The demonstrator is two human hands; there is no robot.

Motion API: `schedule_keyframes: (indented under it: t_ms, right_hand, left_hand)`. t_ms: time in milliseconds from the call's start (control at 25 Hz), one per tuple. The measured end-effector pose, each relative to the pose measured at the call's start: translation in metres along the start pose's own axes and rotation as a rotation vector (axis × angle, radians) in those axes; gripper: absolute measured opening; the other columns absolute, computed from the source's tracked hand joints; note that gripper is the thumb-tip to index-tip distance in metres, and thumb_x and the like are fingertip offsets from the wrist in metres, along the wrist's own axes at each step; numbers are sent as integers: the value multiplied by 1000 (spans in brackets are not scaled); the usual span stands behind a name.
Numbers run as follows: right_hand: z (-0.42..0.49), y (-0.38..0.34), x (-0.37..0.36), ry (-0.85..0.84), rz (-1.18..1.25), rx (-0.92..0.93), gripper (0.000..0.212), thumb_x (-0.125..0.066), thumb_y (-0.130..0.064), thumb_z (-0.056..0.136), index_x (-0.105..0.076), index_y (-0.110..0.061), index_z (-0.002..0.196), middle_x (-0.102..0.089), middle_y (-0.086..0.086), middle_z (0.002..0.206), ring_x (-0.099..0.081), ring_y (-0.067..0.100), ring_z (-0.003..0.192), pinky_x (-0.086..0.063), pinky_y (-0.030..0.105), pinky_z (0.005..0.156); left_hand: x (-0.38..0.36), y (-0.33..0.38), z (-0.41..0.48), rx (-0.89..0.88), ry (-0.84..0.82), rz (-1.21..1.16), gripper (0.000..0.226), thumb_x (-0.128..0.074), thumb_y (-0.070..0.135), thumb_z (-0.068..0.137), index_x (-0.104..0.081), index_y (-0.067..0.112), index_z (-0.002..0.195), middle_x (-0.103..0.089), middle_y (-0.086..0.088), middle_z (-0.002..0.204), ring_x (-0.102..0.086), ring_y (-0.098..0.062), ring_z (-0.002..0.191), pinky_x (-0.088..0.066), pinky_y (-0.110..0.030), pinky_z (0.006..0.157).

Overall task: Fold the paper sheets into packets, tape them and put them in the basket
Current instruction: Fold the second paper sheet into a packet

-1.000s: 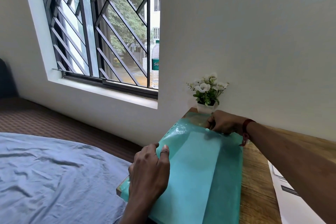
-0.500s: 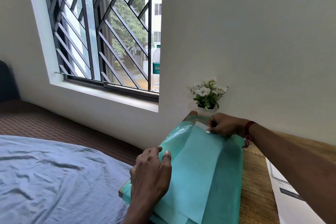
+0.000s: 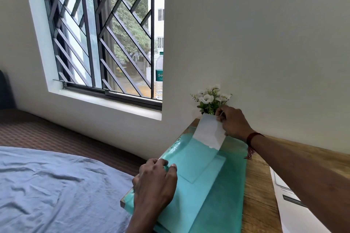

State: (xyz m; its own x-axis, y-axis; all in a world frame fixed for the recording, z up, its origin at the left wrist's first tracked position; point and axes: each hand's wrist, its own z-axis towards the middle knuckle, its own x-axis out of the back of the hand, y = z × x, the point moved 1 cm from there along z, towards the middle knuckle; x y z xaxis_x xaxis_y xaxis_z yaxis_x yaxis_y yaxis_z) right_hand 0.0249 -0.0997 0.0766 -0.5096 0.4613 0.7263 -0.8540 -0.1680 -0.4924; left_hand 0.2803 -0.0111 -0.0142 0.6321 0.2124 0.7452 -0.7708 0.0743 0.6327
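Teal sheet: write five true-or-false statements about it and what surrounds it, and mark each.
1. The right hand pinches the far corner of the teal sheet and holds it raised. True.
2. The raised flap's underside is teal. False: it is white.
3. The left hand presses on the sheet's near left part. True.
4. The flowers stand nearer the camera than the right hand. False: they stand behind it, on the table, against the wall.
5. Scissors lie on the sheet. False: only the hands touch it.
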Motion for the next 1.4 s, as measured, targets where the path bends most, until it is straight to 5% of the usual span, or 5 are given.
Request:
schedule_keyframes:
  t_ms: [120, 480, 1080, 1400]
  right_hand:
    - [0, -4, 3, 80, -86, 128, 32, -49, 10, 80, -59, -16, 94, -65, 2, 86, -65, 23, 86, -54, 37, 69]
    - [2, -43, 20, 437, -321, 409, 30, -53, 14, 76, -56, -10, 94, -62, 10, 78, -57, 32, 70, -47, 35, 56]
    - [-19, -77, 54, 689, -228, 417, 27, -50, 12, 81, -60, -8, 97, -63, 8, 78, -56, 26, 71, -38, 27, 57]
    - [-58, -76, 77, 802, -6, 371, 16, -53, 1, 88, -61, -10, 95, -68, 5, 83, -63, 22, 73, -49, 32, 64]
  left_hand:
    - [0, 0, 0, -8, -1, 24, 41, -39, 51, 94, -59, 30, 121, -51, 9, 130, -43, -16, 122, -32, -42, 101]
    - [1, 3, -1, -2, -14, 31, 37, -41, 41, 91, -60, 30, 121, -50, 8, 130, -42, -17, 122, -31, -42, 100]
    - [3, 2, -3, -21, -22, 50, 37, -41, 38, 91, -61, 28, 121, -52, 2, 127, -44, -21, 119, -34, -44, 99]
    - [1, 1, -2, -36, 19, 66, 38, -42, 38, 90, -60, 26, 122, -53, 0, 128, -44, -23, 120, -36, -44, 98]
